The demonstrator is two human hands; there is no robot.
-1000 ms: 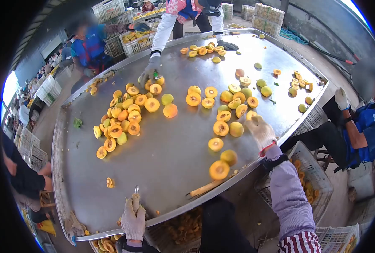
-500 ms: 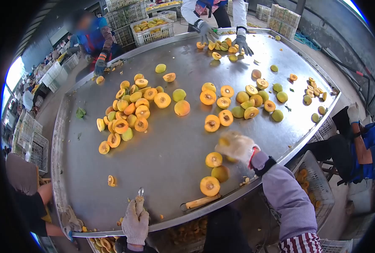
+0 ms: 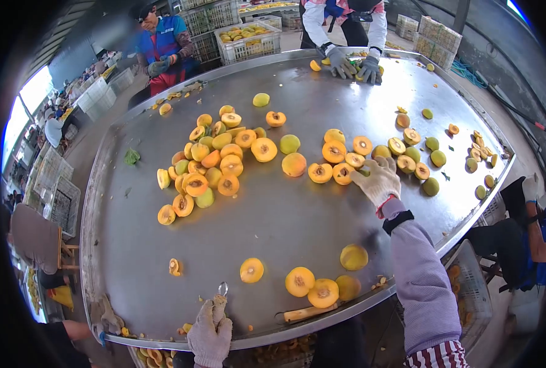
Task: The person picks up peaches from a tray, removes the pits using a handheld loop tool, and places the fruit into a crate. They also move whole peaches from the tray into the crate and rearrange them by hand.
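Note:
My left hand (image 3: 210,331), in a pale knitted glove, is closed at the near table edge around a small tool with a shiny metal loop tip (image 3: 223,288); its handle is hidden in the fingers. My gloved right hand (image 3: 378,183) reaches over the table, fingers curled round a greenish peach (image 3: 364,172), mostly covered by the glove. Beside those fingers lie cut peach halves (image 3: 342,173). Close to me are a peach half (image 3: 251,270), two more halves (image 3: 299,281) and a whole peach (image 3: 354,257). A wooden-handled tool (image 3: 300,314) lies by the edge.
A heap of peach halves (image 3: 211,156) covers the metal table's (image 3: 218,239) left middle. Opposite, a co-worker's gloved hands (image 3: 356,67) handle fruit; another person (image 3: 162,46) stands at far left. Crates (image 3: 248,42) are stacked behind. A grey crate (image 3: 469,288) stands below right.
My right hand has moved forward from the near right area to the middle fruit. The peaches near me are arranged differently, with one half farther left. My left hand stays at the edge.

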